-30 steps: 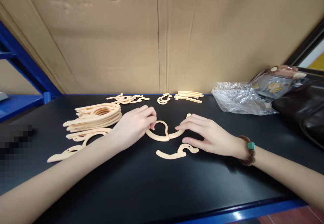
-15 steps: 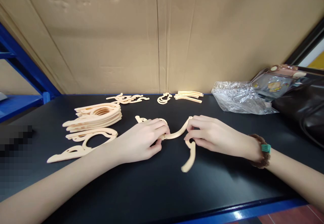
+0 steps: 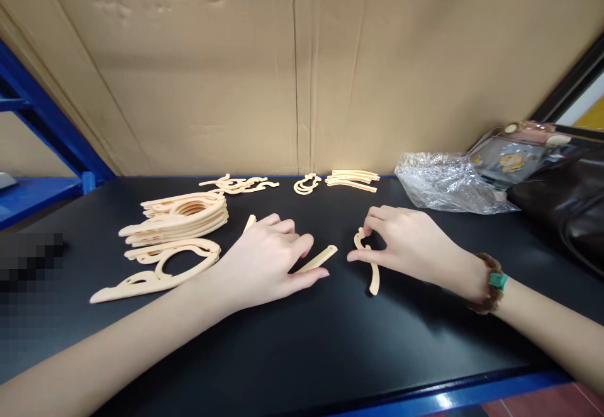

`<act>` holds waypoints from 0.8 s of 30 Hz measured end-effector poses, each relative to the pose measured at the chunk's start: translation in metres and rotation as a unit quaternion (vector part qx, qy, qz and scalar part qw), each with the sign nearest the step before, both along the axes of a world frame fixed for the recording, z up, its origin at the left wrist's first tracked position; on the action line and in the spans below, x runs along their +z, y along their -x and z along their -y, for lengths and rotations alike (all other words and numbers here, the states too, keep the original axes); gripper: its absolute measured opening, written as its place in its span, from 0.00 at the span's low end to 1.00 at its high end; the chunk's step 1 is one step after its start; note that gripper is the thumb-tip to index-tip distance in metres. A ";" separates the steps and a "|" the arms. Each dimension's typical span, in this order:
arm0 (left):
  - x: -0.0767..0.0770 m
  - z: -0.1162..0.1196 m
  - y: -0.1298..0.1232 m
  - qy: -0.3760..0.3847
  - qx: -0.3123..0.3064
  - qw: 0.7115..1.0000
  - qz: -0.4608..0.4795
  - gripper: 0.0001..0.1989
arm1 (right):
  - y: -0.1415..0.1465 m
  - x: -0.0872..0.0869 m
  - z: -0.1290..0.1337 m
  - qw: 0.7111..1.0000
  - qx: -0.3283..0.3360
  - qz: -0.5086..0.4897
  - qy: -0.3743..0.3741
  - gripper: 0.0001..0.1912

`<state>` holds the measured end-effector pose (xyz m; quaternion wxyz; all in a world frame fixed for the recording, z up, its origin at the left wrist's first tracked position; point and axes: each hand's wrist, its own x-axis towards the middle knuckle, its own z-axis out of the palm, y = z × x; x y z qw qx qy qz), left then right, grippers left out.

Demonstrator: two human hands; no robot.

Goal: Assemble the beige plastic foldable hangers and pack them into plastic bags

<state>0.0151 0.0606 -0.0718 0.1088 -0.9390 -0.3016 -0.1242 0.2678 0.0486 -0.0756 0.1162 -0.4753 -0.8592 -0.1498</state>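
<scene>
My left hand [image 3: 271,256] curls over a cream plastic hanger arm [image 3: 321,258], gripping it. One end of the arm juts out past my thumb, and another cream end [image 3: 250,221] shows behind the knuckles; the middle is hidden under my palm. To the right, my right hand [image 3: 406,241] pinches a small curved cream hanger hook [image 3: 374,278] near its upper end, and its tail points toward me. A gap separates the two pieces. Left of my left forearm lies a folded hanger [image 3: 189,269] with a round opening.
Behind that hanger is a stack of similar hangers [image 3: 207,222]. Along the cardboard wall [image 3: 226,90] lie loose curved pieces [image 3: 240,184], several hooks [image 3: 306,184] and straight strips [image 3: 352,178]. A clear plastic bag [image 3: 438,184] and a dark bag [image 3: 561,190] occupy the right of the black table [image 3: 302,354].
My right hand has moved slightly right with the hook, away from the long piece. My left thumb has stretched out, and the arm's free end has swung lower and closer to my left hand.
</scene>
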 end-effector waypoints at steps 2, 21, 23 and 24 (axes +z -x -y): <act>-0.001 0.005 -0.005 0.004 -0.014 1.000 0.007 0.18 | 0.000 -0.002 0.001 1.000 -0.002 0.000 0.005 0.17; -0.005 0.007 -0.008 0.314 0.044 0.936 0.152 0.07 | 0.011 -0.004 0.000 0.961 0.146 -0.172 0.158 0.09; -0.006 0.004 -0.008 0.310 0.014 0.938 0.155 0.08 | 0.012 -0.004 0.001 0.952 0.160 -0.198 0.170 0.08; -0.007 0.002 -0.007 0.310 0.002 0.938 0.154 0.09 | 0.013 -0.005 0.001 0.946 0.169 -0.212 0.177 0.08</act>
